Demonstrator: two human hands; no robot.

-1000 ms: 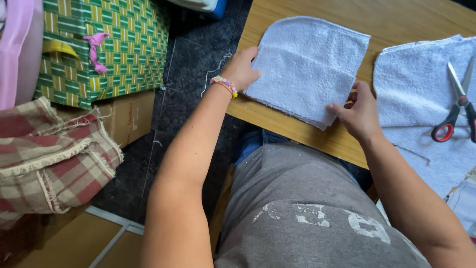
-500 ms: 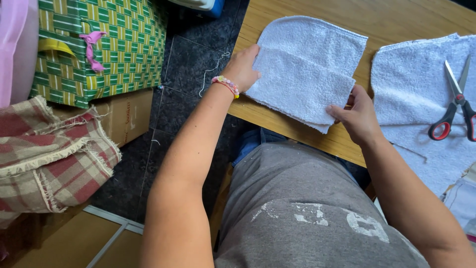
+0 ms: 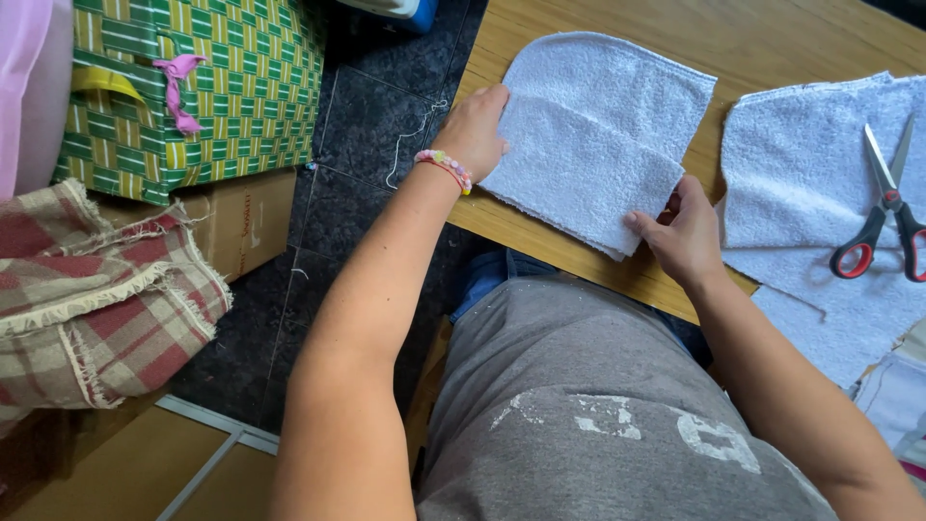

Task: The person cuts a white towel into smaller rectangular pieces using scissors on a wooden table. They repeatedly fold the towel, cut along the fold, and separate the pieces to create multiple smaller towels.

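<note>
Not much moved: right hand (image 3: 687, 234) slid slightly along cloth (image 3: 598, 135) corner, pinching it. Left hand (image 3: 475, 130) flat, fingers together, on opposite edge. Cloth on table (image 3: 772, 39), left of scissors (image 3: 883, 217). Soft, light, floppy; grab corners.

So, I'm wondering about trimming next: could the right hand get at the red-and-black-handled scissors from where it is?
Probably yes. The right hand rests at the folded white terry cloth's corner, and the red-and-black-handled scissors lie open on the neighbouring towel piece, nothing between.
</note>
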